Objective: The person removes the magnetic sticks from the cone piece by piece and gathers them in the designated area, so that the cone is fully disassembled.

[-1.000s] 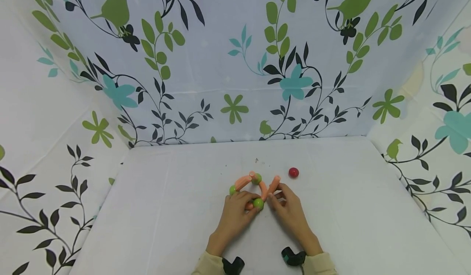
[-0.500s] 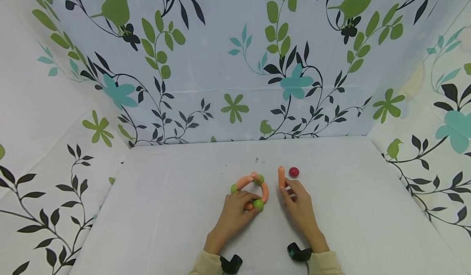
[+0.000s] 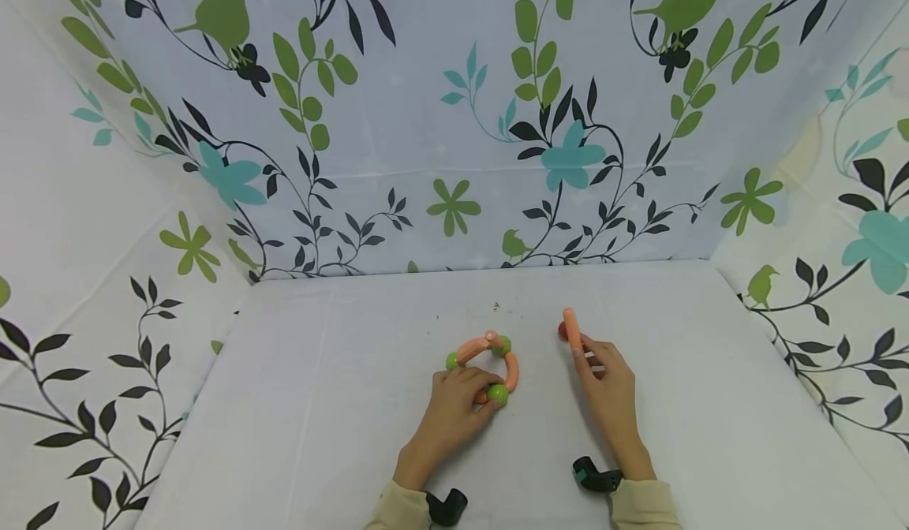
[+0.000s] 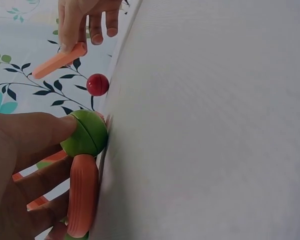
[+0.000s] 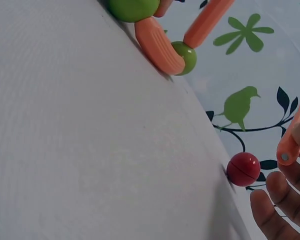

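Observation:
A ring of curved orange sticks [image 3: 511, 371] and green balls [image 3: 499, 394] lies mid-table. My left hand [image 3: 458, 404] holds it at the near side, thumb against a green ball [image 4: 85, 132], its fingers partly hiding the ring. From another green ball [image 5: 188, 59] at the ring's far side, a straight orange stick [image 5: 206, 22] rises. My right hand [image 3: 609, 384] pinches a loose orange stick [image 3: 572, 330] between thumb and fingers; a grey round spot [image 5: 284, 156] marks its end. Behind that stick, partly covered in the head view, sits a red ball [image 5: 243, 169].
The white table [image 3: 341, 419] ends at the back against a hanging cloth [image 3: 398, 120] printed with leaves and birds. Small dark specks [image 3: 496, 307] dot the tabletop beyond the ring. Black devices [image 3: 447, 506] are worn at both wrists.
My right hand has drawn the straight orange stick away from the ring and carried it rightward to the red ball. My left hand has stayed on the ring.

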Demonstrator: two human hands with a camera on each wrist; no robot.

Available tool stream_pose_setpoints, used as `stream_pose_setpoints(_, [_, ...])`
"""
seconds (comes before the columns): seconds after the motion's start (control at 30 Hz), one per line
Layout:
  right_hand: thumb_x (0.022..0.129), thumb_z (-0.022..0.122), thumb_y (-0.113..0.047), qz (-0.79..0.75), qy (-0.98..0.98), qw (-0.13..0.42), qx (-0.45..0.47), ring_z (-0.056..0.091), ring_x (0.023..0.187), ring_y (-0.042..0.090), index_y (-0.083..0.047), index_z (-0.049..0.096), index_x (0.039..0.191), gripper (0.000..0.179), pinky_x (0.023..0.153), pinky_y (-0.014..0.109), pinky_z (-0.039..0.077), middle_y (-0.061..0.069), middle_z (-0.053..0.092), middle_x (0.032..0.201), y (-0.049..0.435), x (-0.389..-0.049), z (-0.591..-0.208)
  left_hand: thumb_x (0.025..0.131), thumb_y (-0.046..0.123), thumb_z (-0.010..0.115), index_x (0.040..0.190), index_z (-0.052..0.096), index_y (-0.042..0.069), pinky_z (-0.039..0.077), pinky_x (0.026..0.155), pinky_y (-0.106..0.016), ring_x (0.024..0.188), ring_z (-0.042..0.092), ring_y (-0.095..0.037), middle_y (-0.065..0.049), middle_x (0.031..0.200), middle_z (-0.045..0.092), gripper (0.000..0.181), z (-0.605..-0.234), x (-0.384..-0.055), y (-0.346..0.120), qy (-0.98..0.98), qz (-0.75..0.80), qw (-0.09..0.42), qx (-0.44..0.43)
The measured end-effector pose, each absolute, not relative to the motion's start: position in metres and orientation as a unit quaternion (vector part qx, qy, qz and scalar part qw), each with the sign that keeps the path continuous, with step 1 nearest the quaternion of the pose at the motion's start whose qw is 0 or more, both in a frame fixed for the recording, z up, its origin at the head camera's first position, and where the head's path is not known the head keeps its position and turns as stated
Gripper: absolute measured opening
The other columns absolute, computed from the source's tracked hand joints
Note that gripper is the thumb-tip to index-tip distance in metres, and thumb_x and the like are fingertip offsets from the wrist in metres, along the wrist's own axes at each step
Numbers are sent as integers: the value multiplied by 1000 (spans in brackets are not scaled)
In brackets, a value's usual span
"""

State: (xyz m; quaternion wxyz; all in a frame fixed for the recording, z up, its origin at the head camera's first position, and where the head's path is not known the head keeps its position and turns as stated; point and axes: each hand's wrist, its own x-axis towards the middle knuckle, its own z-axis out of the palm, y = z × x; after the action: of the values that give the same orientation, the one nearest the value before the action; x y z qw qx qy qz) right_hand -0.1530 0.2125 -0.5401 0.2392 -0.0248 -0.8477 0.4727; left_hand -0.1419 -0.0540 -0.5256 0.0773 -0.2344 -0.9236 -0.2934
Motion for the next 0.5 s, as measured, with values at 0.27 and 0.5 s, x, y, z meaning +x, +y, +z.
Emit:
stream_pose_setpoints(0.27, [98,73,-12,453,-847,266,-85,56,83,-2,-7,74,128,31,71,2,44,10,73,110,231,-152,-539,91,30,79,115,74,26,39,102,-51,111,64,-15,12,112,76,25,-521,-139,-53,-933,-251,98,-238])
stream_pose_setpoints(0.5, [97,73,-10,414,-858,276,-127,52,81,5,-4,74,126,30,67,8,37,14,74,107,244,-153,-541,91,27,78,115,74,25,41,103,-52,113,67,-14,13,111,76,25,-519,-137,-53,-933,-242,110,-241])
